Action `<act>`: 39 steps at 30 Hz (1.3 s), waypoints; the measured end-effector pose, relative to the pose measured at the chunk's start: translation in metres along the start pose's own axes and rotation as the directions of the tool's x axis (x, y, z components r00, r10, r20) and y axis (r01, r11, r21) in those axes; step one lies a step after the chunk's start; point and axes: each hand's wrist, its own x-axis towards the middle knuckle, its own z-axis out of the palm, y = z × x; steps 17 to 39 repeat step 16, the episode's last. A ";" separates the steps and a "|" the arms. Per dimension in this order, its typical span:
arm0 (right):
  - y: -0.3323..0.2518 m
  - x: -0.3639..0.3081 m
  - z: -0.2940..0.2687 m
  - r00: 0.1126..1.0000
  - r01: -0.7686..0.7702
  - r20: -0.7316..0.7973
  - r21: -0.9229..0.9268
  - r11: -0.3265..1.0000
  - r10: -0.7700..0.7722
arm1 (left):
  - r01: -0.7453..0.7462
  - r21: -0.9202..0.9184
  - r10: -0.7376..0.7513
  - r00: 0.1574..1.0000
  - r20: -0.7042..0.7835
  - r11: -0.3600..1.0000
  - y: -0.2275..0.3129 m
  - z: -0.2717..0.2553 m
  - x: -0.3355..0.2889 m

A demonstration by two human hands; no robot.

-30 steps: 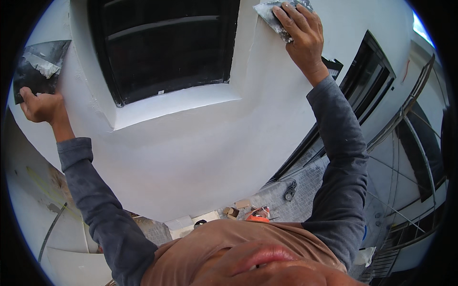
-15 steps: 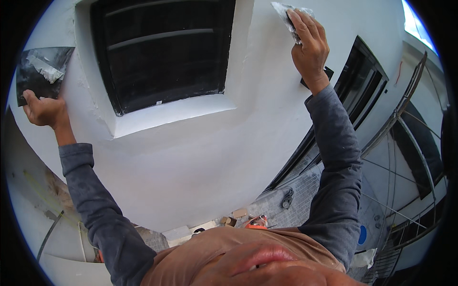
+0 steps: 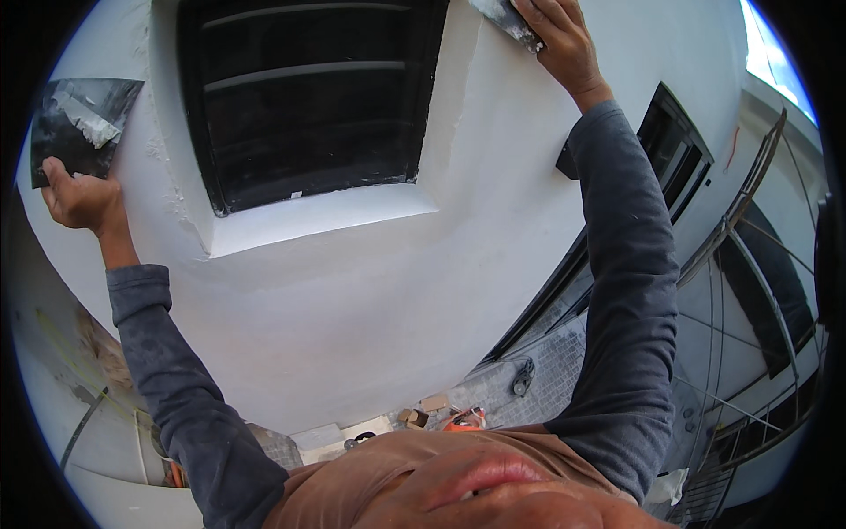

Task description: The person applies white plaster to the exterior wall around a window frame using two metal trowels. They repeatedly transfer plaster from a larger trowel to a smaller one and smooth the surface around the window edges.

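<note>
At the far left my left hand (image 3: 84, 201) grips a dark, flat plate (image 3: 77, 159) by its lower edge, thumb on its face. A lump of white filler (image 3: 93, 129) sits on that plate. My right hand (image 3: 564, 53) is raised at the top, its fingers closed round a putty knife (image 3: 506, 18) smeared with white. The blade lies at the white wall (image 3: 352, 300), right of the window recess; whether it touches cannot be told. Part of the knife and fingertips are cut off by the upper edge.
A black-framed window (image 3: 308, 115) sits above a white sill (image 3: 322, 212). Right of it are a small black wall box (image 3: 568, 160) and a dark-framed door (image 3: 674, 145). Metal scaffolding (image 3: 736, 212) stands at far right. Far below, a coiled dark cable (image 3: 523, 377) and an orange item (image 3: 465, 420) lie on paving.
My right hand and the putty knife have moved up and a little left, partly out of view. My left hand and its plate have hardly moved.
</note>
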 end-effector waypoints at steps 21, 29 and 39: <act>-0.045 0.000 0.008 0.964 -0.253 -0.098 -0.065 0.965 0.246 | -0.016 0.047 0.014 0.998 0.060 0.999 -0.014 0.005 -0.010; -0.045 0.000 0.008 0.964 -0.253 -0.098 -0.065 0.965 0.246 | -0.016 0.047 0.014 0.998 0.060 0.999 -0.014 0.005 -0.010; -0.045 0.000 0.008 0.964 -0.253 -0.098 -0.065 0.965 0.246 | -0.016 0.047 0.014 0.998 0.060 0.999 -0.014 0.005 -0.010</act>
